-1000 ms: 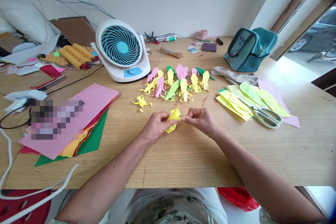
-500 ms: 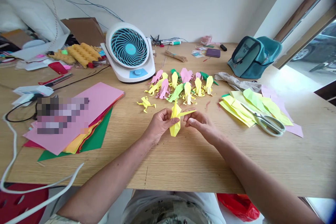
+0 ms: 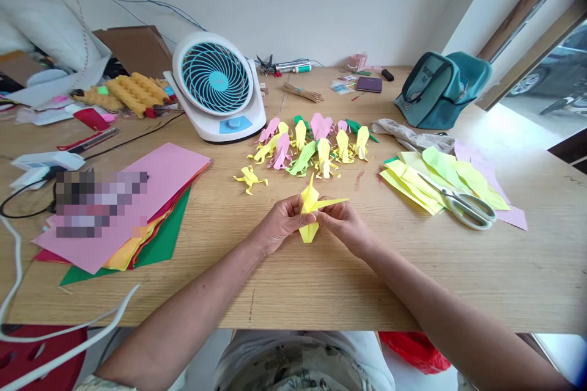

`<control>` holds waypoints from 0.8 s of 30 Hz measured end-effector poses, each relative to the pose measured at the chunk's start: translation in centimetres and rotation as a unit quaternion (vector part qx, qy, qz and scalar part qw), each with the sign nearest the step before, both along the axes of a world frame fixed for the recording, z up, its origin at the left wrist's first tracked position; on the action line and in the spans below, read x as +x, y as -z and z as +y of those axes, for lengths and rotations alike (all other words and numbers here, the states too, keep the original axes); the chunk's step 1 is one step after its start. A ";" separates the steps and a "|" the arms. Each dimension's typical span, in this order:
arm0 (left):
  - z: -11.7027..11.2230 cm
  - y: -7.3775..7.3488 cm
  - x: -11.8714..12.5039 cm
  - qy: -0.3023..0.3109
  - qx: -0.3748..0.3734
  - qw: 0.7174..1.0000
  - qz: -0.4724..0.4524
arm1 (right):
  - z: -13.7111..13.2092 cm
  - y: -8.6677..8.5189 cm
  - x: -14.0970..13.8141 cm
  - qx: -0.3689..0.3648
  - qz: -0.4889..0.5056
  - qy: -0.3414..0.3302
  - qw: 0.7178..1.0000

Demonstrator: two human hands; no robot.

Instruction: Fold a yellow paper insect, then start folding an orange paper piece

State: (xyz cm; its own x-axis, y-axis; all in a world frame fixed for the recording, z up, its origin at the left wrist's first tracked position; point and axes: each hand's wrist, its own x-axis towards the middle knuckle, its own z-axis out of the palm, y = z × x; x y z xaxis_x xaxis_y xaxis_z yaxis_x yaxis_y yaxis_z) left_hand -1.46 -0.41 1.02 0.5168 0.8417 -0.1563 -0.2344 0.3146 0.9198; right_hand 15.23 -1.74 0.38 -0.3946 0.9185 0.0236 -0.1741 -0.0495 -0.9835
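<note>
A folded yellow paper [image 3: 309,197] is hanging between the two hands above the near middle of the wooden table [image 3: 275,293], one sharp tip pointing toward the far side and a long narrow spike sticking out to the right. The left hand [image 3: 288,220] is pinching it from the left, nearly closed, its thumb lying across the near face and its other fingers curling behind. The right hand [image 3: 342,223] is also closing on it, thumb tip pressing at the right edge beside the left thumb, fingers bending behind the spike. Just beyond, to the left, a small yellow figure [image 3: 250,179] is lying apart with its limbs spreading, and farther off a cluster of pink, green and yellow folded figures [image 3: 323,156] is crowding together. To the right, scissors [image 3: 472,211] are resting on yellow-green paper pieces [image 3: 408,180], a crumpled cloth [image 3: 403,134] lying behind them. To the left, a pink sheet [image 3: 169,165] is topping a stack of colored paper, with a pixelated patch covering part of it. At the far left, a white fan [image 3: 217,82] is facing the person, a mark on its hub showing too small to read. At the far right, a teal bag [image 3: 426,88] is standing, its front carrying slanting lettering that I cannot make out.
</note>
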 end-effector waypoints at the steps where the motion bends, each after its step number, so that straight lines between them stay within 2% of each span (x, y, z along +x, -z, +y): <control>1: 0.1 -0.1 -0.1 0.004 0.004 1.000 0.007 | 0.1 0.0 0.1 0.001 -0.012 0.012 1.000; 6: 0.8 -0.3 -0.7 -0.024 0.053 0.996 0.063 | 0.7 0.0 1.0 -0.005 -0.062 0.034 0.997; 12: 0.4 -0.1 -0.1 -0.081 0.107 0.985 0.109 | 0.6 0.3 0.9 -0.005 -0.056 0.023 0.998; 15: -0.1 0.3 0.4 -0.095 0.107 0.984 0.108 | 0.5 0.6 0.6 -0.018 -0.058 0.045 0.997; 19: -0.4 0.6 0.6 -0.084 0.101 0.986 0.099 | 0.5 0.8 0.5 -0.020 -0.058 0.075 0.995; 21: -0.2 0.5 0.3 -0.104 0.145 0.978 0.109 | 0.5 0.8 0.6 -0.018 -0.056 0.073 0.996; 24: 0.3 -0.1 -0.5 -0.160 0.263 0.938 0.160 | 0.5 0.8 0.6 -0.016 -0.067 0.068 0.995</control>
